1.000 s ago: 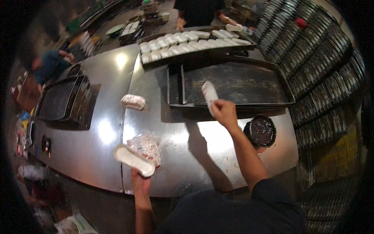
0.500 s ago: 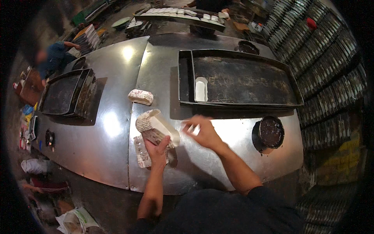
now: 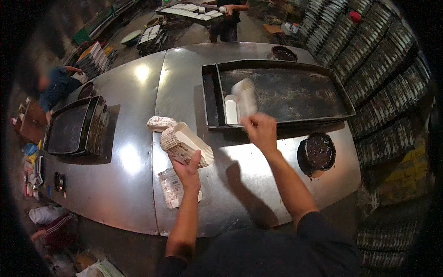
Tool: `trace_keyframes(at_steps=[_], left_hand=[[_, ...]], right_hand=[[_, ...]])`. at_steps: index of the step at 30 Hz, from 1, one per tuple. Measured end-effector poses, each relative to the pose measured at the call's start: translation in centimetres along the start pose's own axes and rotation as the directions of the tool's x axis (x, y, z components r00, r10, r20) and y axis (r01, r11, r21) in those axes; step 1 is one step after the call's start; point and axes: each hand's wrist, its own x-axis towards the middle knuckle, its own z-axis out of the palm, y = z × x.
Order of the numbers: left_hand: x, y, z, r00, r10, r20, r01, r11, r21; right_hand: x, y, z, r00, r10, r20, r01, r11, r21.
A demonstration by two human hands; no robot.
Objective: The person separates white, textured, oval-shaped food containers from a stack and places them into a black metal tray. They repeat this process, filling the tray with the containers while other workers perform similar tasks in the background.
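My left hand is closed around a nested stack of pleated paper loaf liners, tilted with the open side up. Above the near left part of a large dark metal baking tray, my right hand pinches a single paper liner, smeared by motion. One white liner sits in the tray beside the held one. Just behind the left-hand stack lies another stack of liners. A printed plastic wrapper or pack lies on the table near my left wrist.
On the metal table a round dark-coated tin stands at right, another at the back. Smaller dark trays are stacked at left. Racks of trays line the right. A person holds a filled tray at the back; another works at left.
My right hand has moved forward from beside the stack to the tray, now with a liner in it. The left hand still holds the stack. A person at the back has come into fuller view.
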Motion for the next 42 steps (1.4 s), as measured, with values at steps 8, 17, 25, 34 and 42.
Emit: trace_keyframes(at_steps=[8,17,25,34,42], left_hand=[[0.2,0.3,-0.7,0.997,-0.004,0.082,-0.011,0.982,0.189],[-0.5,0.1,2.4,0.974,-0.029,0.225,-0.011,0.984,0.176],[-0.2,-1.7,1.6,0.976,-0.05,0.211,0.018,0.989,0.15],[0.4,-2.1,0.9,0.985,-0.121,0.125,0.123,0.992,-0.01],[-1.5,-1.1,2.1,0.984,-0.097,0.152,0.055,0.964,0.262]], right_hand=[[0.0,1.1,2.7,0.993,-0.121,-0.001,0.109,0.895,-0.433],[-6.3,-4.0,2.4,0.856,0.099,0.507,-0.324,0.868,0.377],[-6.1,-3.2,1.3,0.935,0.008,0.354,-0.16,0.902,0.401],[4.6,11.7,-3.9,0.966,0.012,-0.257,-0.139,0.865,-0.482],[-6.3,0.8,0.3,0.962,-0.028,0.272,-0.049,0.961,0.272]])
